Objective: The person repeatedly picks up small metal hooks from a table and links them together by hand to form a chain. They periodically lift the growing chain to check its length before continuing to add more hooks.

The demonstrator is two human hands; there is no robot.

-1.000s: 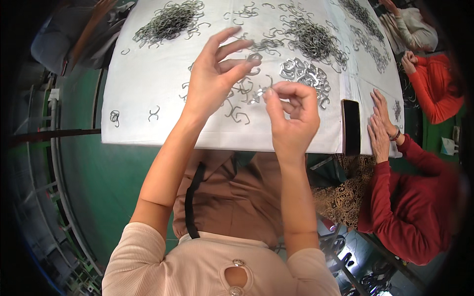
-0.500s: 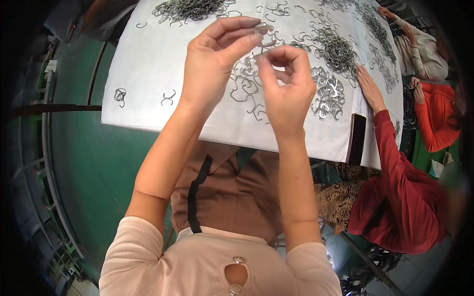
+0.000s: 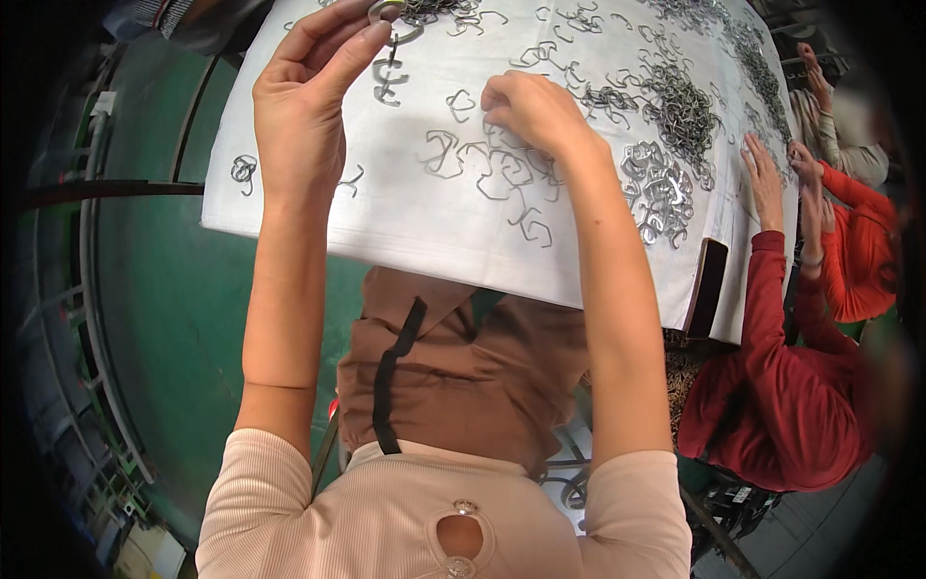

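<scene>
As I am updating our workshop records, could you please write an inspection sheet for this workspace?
Surface: white-covered table, edge nearest the wearer visible.
Metal pieces: a dark heap, a silver heap nearer the wearer, and scattered loose hooks.
Clutter: a dark phone at the table's near edge, right side.
Hands: left hand pinches a shiny piece; right hand is at the loose hooks, its grip hidden.
Cables: nothing seen for certain.
Surroundings: green floor on the left; co-workers on the right, one in dark red sleeves.
</scene>
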